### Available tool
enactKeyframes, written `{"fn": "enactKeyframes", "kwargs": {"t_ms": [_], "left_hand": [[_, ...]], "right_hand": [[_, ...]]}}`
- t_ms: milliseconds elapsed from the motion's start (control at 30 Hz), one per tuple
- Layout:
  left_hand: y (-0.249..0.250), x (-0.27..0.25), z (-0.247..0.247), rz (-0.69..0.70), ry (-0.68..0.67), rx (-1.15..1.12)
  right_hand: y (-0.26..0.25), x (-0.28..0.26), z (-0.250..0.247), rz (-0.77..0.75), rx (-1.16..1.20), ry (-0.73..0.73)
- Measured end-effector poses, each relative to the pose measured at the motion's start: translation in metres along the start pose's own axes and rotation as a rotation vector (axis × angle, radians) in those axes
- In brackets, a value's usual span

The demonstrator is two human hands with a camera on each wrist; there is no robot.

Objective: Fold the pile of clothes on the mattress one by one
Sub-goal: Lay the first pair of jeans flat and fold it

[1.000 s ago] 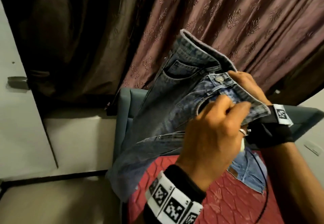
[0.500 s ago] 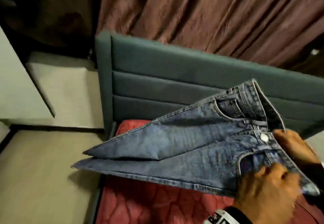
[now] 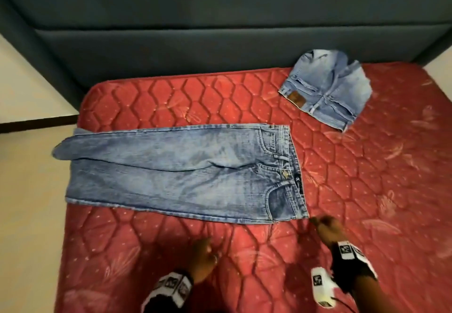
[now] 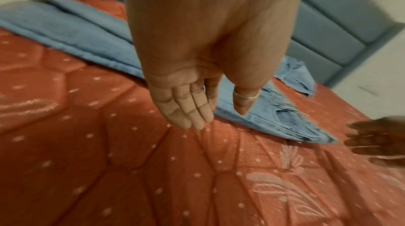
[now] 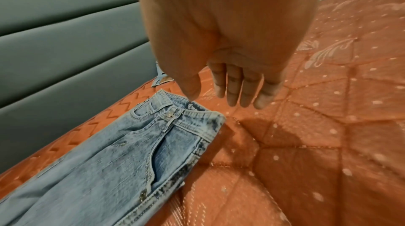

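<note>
Now that both hands have let go: jeans (image 3: pixel 186 173) are down flat on the mattress (image 3: pixel 367 190), no longer held up in the air.
Meaning: spread step looks done; folding not yet started.
Left hand (image 3: pixel 203 256): empty, fingers straight, just short of the jeans' near edge.
Right hand (image 3: pixel 327 227): empty, fingers relaxed, just beside the near waistband corner.
Jeans axis: long axis runs left-right ahead of both hands; waistband toward the right hand, leg ends past the left hand, overhanging the mattress edge.
Folded jeans (image 3: pixel 325 92): beyond the right hand, near the headboard (image 3: pixel 220 31).
</note>
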State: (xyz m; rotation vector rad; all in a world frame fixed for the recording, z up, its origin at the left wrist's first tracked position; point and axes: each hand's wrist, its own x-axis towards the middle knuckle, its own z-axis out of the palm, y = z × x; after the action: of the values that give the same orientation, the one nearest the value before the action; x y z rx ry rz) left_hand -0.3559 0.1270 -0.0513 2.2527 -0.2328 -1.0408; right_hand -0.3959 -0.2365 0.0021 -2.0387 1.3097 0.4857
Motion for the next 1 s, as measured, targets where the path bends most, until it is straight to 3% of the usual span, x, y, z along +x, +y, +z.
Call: {"fn": "enactKeyframes", "kwargs": {"t_ms": [67,100,200,300,467,667,867,1000], "left_hand": [[-0.029,0.001,-0.011,-0.128,0.128,-0.072],[-0.039,0.004,-0.018,-0.181,0.114,-0.146],[-0.066,0.014,-0.034,-0.229,0.187,-0.538],[-0.08,0.028,-0.057,-0.38,0.331,-0.867],[-0.099,0.049,-0.1,-0.4,0.496,-1.179],[-0.112,0.06,-0.133,-0.441,0.558,-1.263],[-0.115,0.068,-0.14,-0.588,0.68,-1.39],[-0.077,0.055,-0.119,-0.523,0.617,-1.337]], "right_hand": [[-0.019,0.004,0.007,-0.031,0.043,0.007],[-0.029,0.014,0.013,-0.072,0.11,0.025],[-0.043,0.063,0.03,-0.124,0.196,0.032],[-0.057,0.108,0.035,-0.165,0.239,0.024],[-0.087,0.124,0.037,-0.16,0.284,-0.018],[-0.115,0.139,0.045,-0.066,0.391,-0.066],[-0.112,0.14,0.024,-0.209,0.456,-0.003],[-0.084,0.149,-0.028,-0.312,0.506,0.092]]}}
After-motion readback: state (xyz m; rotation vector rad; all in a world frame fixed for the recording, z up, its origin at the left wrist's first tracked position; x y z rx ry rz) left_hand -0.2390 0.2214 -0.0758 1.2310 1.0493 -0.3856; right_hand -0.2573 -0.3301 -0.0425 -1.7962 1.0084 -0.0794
